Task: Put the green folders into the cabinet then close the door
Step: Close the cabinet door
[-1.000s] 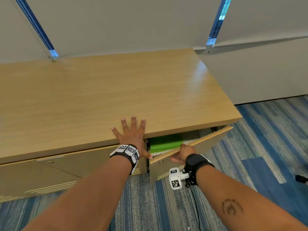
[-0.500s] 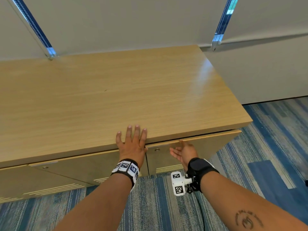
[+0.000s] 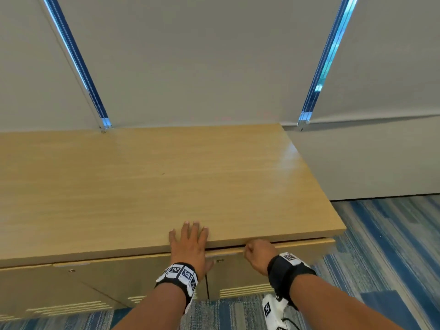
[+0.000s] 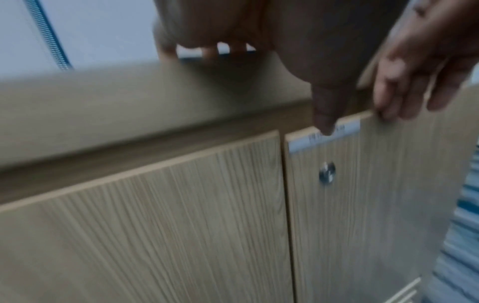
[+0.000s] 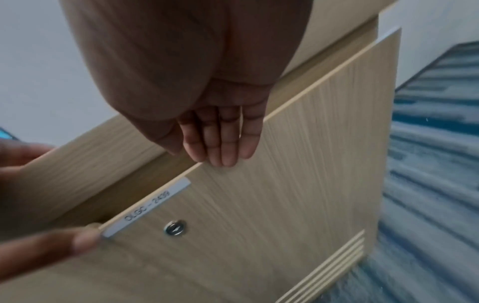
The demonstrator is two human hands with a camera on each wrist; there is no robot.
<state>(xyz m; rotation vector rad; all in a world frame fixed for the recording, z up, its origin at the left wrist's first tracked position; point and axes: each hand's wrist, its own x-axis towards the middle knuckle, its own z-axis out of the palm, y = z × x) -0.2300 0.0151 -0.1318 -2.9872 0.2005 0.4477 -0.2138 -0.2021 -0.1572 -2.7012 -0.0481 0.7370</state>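
No green folders show in any view; the cabinet hides them. The light wood cabinet (image 3: 166, 186) has its right door (image 3: 238, 277) swung in, with only a thin dark slit under the top. My left hand (image 3: 189, 244) lies flat on the cabinet's front edge, and its thumb (image 4: 325, 114) hangs down to the door's white label (image 5: 147, 207). My right hand (image 3: 258, 254) presses straight fingers (image 5: 223, 143) against the door (image 5: 285, 205) just below its top edge.
A round metal lock (image 5: 175, 227) sits under the label. The left door (image 4: 155, 225) is shut beside it. Blue striped carpet (image 3: 392, 258) lies to the right and in front. A grey wall with two blue strips rises behind the cabinet.
The right door was ajar with green folders showing inside; my right hand has pushed it in against the cabinet, and the folders are now out of sight. My left hand stayed on the top.
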